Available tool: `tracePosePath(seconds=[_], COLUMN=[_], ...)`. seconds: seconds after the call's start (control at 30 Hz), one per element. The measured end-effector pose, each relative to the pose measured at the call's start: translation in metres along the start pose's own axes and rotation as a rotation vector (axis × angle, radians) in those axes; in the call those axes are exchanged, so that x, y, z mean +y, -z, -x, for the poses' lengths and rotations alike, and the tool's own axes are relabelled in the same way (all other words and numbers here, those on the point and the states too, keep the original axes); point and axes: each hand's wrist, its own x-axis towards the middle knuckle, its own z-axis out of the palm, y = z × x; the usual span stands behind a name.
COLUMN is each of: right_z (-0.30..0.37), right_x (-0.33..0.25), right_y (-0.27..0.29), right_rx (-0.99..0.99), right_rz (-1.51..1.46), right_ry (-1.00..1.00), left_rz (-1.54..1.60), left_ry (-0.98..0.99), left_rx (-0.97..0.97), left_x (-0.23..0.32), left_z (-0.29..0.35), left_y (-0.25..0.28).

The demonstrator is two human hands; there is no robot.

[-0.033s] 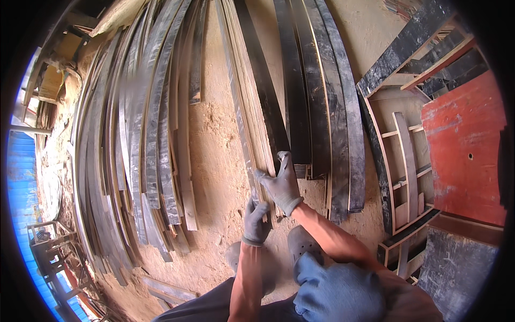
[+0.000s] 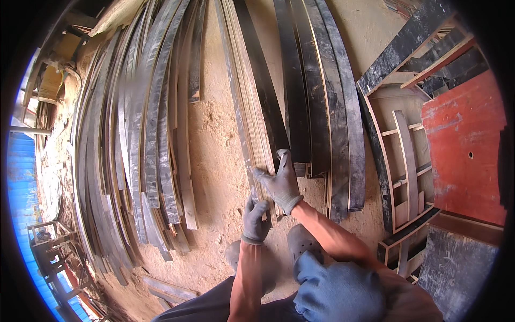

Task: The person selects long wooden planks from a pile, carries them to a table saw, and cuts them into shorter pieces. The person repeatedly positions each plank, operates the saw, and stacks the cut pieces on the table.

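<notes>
Both my hands wear grey work gloves. A bundle of long plywood strips, standing on edge with their pale layered edges facing up, runs away from me between dark boards. My left hand is closed round the bundle's near end, fingers curled at its left side. Just above and to the right, my right hand spans the bundle near that end, thumb on the left and fingers over the right side. Alongside the bundle's right lies a black-faced strip, its near end beside my right fingertips.
Many dark strips lie in a loose pile on the left. More black boards lie to the right. Farther right stand wooden frames and a red panel. Sawdust covers the floor. My shoes are close below my hands.
</notes>
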Motion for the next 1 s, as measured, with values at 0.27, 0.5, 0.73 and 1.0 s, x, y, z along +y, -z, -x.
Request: tracePosePath(seconds=[0.27,0.5,0.73,1.0], right_z=[-0.006,-0.010,-0.008,-0.005], right_x=[-0.024,-0.030,-0.038,-0.036], right_y=[0.014,0.025,0.019,0.014], right_rx=[-0.065,-0.005,0.070,0.102], right_rz=[0.236,0.489,0.418,0.364], right_ry=[0.065,0.247,0.270,0.258], left_rz=[0.003,0.023,0.064,0.026], left_ry=[-0.008,0.043,0.085,0.028], left_rx=[0.062,0.122,0.143,0.258], left_x=[0.011,-0.002,-0.009,-0.019], left_z=[-0.003,-0.004,-0.002,-0.005], left_y=[-0.030,-0.019,-0.002,0.033])
